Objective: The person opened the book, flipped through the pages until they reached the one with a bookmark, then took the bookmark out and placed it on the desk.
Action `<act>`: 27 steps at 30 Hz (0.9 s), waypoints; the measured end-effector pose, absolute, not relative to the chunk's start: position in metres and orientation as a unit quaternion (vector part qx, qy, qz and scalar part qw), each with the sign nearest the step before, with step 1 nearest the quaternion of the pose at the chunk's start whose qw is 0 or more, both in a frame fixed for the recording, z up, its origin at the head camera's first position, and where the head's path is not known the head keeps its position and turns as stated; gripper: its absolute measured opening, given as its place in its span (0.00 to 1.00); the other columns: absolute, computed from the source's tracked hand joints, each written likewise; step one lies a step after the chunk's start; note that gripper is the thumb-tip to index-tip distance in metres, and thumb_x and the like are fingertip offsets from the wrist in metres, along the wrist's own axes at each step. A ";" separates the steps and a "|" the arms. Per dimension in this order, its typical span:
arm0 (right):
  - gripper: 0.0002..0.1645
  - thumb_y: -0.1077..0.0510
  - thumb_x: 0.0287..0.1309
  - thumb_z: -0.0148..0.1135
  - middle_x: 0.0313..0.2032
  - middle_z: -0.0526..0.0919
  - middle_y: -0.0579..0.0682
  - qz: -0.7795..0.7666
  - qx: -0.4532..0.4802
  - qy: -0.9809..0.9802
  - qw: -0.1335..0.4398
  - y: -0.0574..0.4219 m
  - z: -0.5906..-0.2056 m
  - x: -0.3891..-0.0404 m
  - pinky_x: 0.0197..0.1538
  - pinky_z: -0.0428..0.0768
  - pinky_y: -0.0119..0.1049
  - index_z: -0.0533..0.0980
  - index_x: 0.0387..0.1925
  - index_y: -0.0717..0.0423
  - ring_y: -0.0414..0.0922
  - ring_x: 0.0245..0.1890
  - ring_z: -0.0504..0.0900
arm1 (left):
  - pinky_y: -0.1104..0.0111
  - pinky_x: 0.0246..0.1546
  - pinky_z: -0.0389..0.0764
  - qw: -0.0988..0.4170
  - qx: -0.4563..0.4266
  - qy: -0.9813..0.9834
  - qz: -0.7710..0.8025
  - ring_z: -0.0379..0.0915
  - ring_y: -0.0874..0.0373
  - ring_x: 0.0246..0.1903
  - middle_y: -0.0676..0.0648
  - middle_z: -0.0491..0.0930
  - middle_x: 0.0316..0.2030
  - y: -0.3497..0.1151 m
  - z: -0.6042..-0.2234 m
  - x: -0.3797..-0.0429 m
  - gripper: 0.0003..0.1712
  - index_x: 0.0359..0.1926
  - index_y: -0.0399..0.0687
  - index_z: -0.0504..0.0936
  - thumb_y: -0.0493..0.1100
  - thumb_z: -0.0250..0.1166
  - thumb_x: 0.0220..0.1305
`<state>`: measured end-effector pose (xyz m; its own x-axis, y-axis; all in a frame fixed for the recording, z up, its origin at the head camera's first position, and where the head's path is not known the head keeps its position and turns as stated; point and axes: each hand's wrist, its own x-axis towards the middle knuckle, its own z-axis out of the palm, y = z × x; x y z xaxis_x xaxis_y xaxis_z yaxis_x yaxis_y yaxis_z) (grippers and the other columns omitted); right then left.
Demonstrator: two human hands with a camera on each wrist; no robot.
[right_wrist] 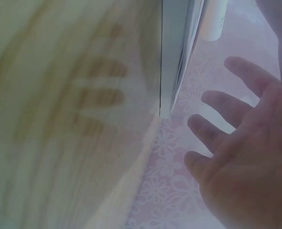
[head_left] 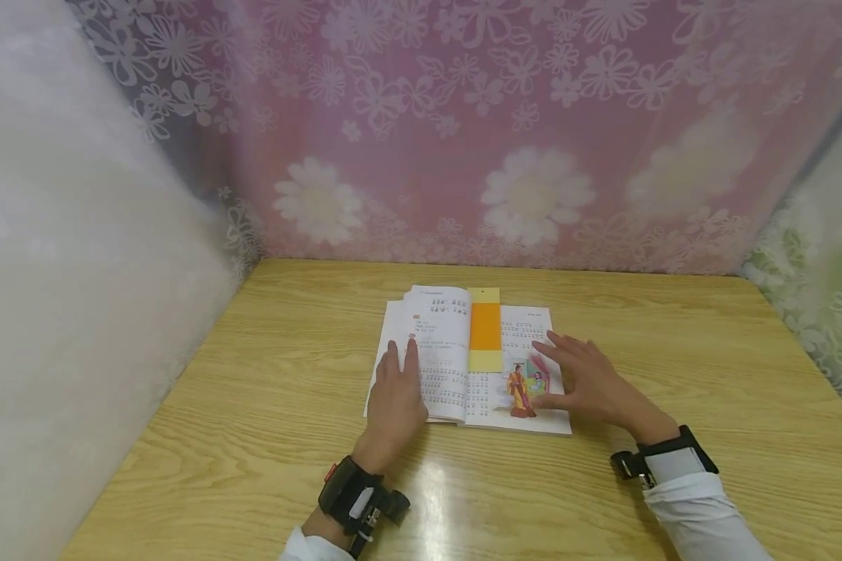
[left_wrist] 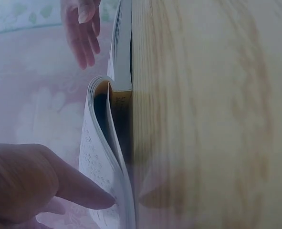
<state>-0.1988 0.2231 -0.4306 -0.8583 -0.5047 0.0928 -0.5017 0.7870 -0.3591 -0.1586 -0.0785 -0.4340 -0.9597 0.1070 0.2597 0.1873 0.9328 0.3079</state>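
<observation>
An open book [head_left: 442,374] lies on the table, its left pages bowed up near the spine. On its right page, beside the spine, rests a yellow and orange bookmark card [head_left: 486,331]. My left hand [head_left: 396,393] presses on the left page with fingers extended; in the left wrist view its thumb [left_wrist: 90,193] touches the curved pages [left_wrist: 100,157]. My right hand [head_left: 589,382] hovers over the right page's outer edge, near a printed picture of a robed figure [head_left: 519,389]. Its fingers [right_wrist: 222,105] are spread with nothing between them, apart from the page block [right_wrist: 172,57] in the right wrist view.
The book sits on a wood-grain table [head_left: 274,374]. A pink floral curtain [head_left: 421,156] hangs behind the table's far edge. Pale sheeting [head_left: 98,273] stands along the left side, and patterned cloth [head_left: 821,257] borders the right. Each wrist carries a strapped black camera [head_left: 354,499].
</observation>
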 end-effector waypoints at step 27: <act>0.42 0.38 0.55 0.54 0.55 0.71 0.62 -0.328 -0.156 0.924 0.120 0.167 -0.417 -0.249 0.44 0.76 0.44 0.60 0.63 0.60 0.52 0.47 0.75 | 0.62 0.61 0.60 -0.073 -0.199 -0.967 -0.142 0.58 0.51 0.62 0.40 0.63 0.63 -0.098 -0.426 -0.174 0.32 0.61 0.39 0.64 0.51 0.50 0.58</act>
